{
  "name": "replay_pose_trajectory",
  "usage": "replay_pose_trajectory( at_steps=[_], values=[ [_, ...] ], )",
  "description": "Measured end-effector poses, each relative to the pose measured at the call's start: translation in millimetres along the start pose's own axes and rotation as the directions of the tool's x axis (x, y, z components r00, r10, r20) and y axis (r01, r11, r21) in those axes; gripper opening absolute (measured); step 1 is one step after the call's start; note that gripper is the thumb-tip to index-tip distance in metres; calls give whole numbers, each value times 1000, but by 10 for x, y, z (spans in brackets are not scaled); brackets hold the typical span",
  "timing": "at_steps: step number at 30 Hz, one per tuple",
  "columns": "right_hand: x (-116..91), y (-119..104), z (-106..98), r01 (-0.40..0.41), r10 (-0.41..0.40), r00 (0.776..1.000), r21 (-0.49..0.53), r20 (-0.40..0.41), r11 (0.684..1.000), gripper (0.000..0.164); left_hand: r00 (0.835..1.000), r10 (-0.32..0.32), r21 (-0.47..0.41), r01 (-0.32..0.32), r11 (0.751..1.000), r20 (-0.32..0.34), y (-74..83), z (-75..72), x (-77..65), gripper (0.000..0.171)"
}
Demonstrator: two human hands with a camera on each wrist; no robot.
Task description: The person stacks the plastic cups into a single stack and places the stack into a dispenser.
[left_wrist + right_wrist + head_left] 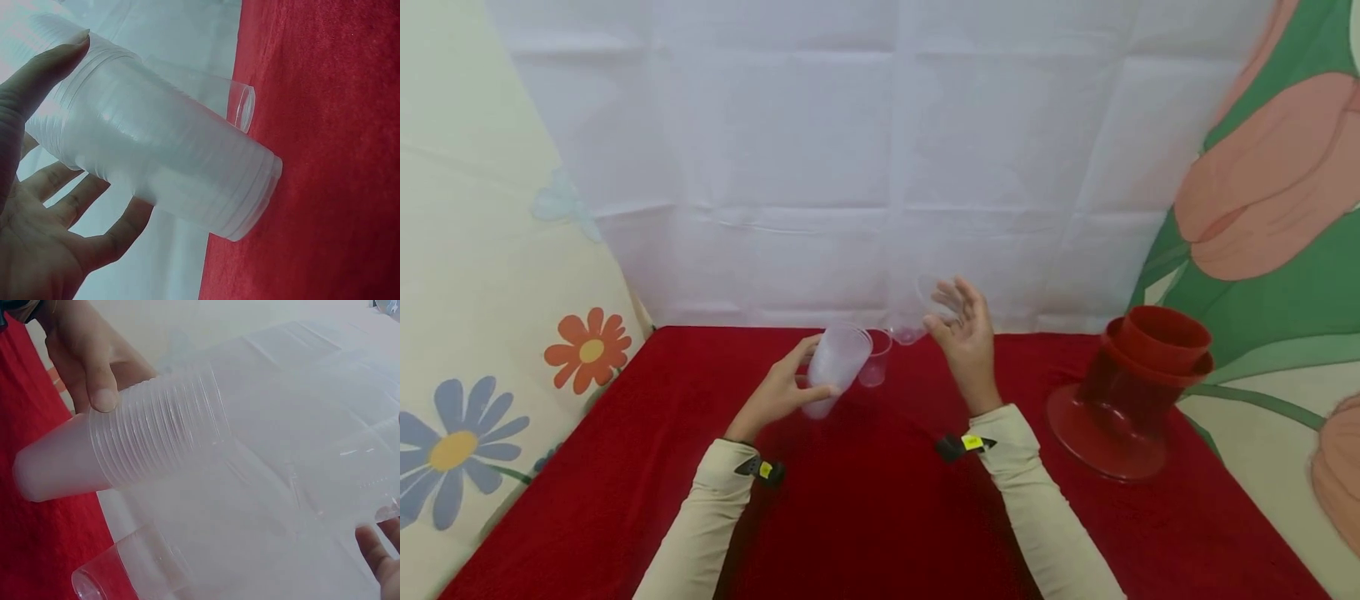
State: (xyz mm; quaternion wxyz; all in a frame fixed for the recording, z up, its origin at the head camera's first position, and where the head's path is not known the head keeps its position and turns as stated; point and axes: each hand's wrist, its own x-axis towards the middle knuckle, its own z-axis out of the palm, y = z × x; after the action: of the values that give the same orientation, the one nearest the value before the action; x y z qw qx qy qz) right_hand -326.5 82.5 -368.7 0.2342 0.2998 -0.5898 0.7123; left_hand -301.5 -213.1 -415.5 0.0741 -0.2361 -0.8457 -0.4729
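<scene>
1. The left hand [778, 396] grips the stack of cups [837, 362], thumb on one side and fingers on the other. It looks best to squeeze softly, as thin cups may bend.
2. The right hand [968, 342] pinches one loose cup [356, 472] in the air, a bit apart from the stack. A light hold seems enough. Too much push could dent it.
3. The stack leans, with its rims up and its bottoms low. I think tipping it any further could let cups slide out, so a steady left hand would help.
4. A standing cup [875, 371] is on the red table [850, 500], just behind the stack. It looks light, so both hands should mind not to bump it.
5. The stacked cups look cloudy white, with many rims close together like rings. They get thinner toward the bottom.
6. The loose cup and the standing cup are so clear you can see through them. The standing one has its wide mouth up.
</scene>
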Motion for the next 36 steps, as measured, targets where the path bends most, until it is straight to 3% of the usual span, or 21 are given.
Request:
replay_pose_trajectory(
  at_steps=[16, 25, 36],
  values=[
    [25, -31, 142, -6, 6, 999, 16, 33, 1000, 68, 999, -31, -3, 31, 1000, -12, -1, -27, -35, 83],
    [58, -55, 155, 8, -8, 999, -2, 42, 1000, 66, 1000, 4, -27, -4, 1000, -3, -15, 4, -6, 86],
    [78, -106, 205, 13, -13, 998, 9, 61, 1000, 65, 1000, -13, -7, 13, 1000, 3, -3, 12, -8, 82]
  ],
)
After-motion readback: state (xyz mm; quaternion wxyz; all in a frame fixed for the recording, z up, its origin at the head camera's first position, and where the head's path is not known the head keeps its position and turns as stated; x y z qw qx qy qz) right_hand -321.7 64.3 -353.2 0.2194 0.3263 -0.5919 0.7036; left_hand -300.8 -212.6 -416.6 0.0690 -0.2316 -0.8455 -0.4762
